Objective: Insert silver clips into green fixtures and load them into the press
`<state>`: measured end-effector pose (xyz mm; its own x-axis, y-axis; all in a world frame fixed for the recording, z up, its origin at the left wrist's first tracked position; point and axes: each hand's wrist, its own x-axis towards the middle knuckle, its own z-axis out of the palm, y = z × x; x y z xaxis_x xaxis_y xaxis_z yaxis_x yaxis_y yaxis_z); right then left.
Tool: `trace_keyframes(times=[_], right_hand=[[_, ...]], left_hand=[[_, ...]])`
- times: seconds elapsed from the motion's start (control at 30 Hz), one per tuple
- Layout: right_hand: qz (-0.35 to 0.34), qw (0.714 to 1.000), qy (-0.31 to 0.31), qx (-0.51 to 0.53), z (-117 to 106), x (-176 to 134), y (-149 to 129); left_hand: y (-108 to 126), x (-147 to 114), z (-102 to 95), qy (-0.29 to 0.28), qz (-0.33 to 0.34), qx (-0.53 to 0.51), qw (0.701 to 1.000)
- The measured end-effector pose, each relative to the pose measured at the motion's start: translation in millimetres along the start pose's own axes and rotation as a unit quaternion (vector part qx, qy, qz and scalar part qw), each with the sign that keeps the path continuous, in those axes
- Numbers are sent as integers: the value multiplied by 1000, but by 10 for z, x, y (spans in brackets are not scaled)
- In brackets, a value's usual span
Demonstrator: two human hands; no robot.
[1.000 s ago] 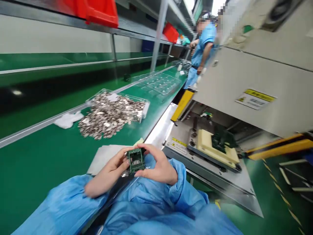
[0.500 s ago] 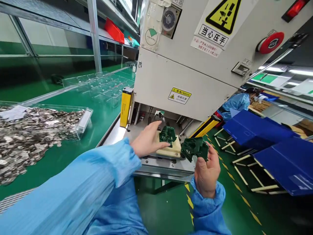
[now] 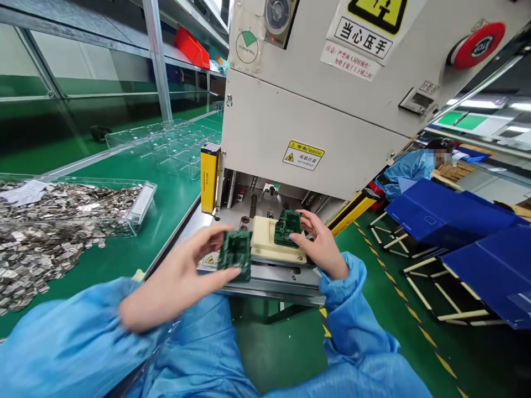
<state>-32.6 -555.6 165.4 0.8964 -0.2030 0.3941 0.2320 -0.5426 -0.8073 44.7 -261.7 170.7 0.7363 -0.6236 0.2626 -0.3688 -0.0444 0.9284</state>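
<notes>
My left hand (image 3: 194,265) grips a dark green moulded plastic part (image 3: 235,255) between thumb and fingers, in front of the press and left of its fixture. In my right hand (image 3: 317,243) is a second green plastic part (image 3: 287,227), held tilted over the right side of the cream fixture block (image 3: 262,237). Whether this part touches the block I cannot tell. The block sits on the metal bed of a grey press (image 3: 298,121), below its front cover. My fingertips behind both parts are partly hidden.
Yellow guard posts (image 3: 210,178) flank the press opening. On the green bench to the left are a clear box (image 3: 143,207), a heap of small metal pieces (image 3: 45,249) and clear trays (image 3: 182,141). Blue bins (image 3: 427,210) stand at right, with a person in blue (image 3: 409,168) beyond.
My left hand has lifted a green part off the fixture and drawn it left towards me. My right hand has brought its green part leftward over the fixture. The view has shifted slightly.
</notes>
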Motion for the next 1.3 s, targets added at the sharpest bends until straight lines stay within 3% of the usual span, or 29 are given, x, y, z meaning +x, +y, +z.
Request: trace_keyframes(times=[0.13,0.27,0.37,0.43,0.5,0.57,0.63,0.77,0.97,1.17,1.3], right_hand=[[8,998,-61,-24,18,110,-23],[5,997,-66,-32,39,83,-15],[-13,994,8,-104,4,-70,56],[3,980,119,-156,-65,-281,187],[56,945,253,-199,-148,-580,391],[133,911,323,-219,-204,-923,631],[202,906,324,-183,-208,-1243,842],[234,905,342,-97,-103,-1592,1016],[267,831,464,-150,-38,-1484,1008],[262,831,480,-106,-71,-1424,1186],[235,829,497,-101,36,-1417,1071]], left_hand=[[-389,-621,-212,33,-115,-17,993],[-812,-888,-184,61,-146,-36,987],[-959,-869,-120,52,-135,-47,988],[-1000,-820,-97,24,-142,-40,989],[-1031,-776,-88,0,-145,-24,989],[-1066,-745,-85,-6,-137,-9,990],[-1098,-723,-86,2,-136,15,991],[-1092,-668,-133,-1,-154,29,988],[-980,-528,-261,-33,-169,-20,985],[-1015,-487,-295,-32,-162,-79,983],[-997,-500,-309,-25,-156,-60,986]])
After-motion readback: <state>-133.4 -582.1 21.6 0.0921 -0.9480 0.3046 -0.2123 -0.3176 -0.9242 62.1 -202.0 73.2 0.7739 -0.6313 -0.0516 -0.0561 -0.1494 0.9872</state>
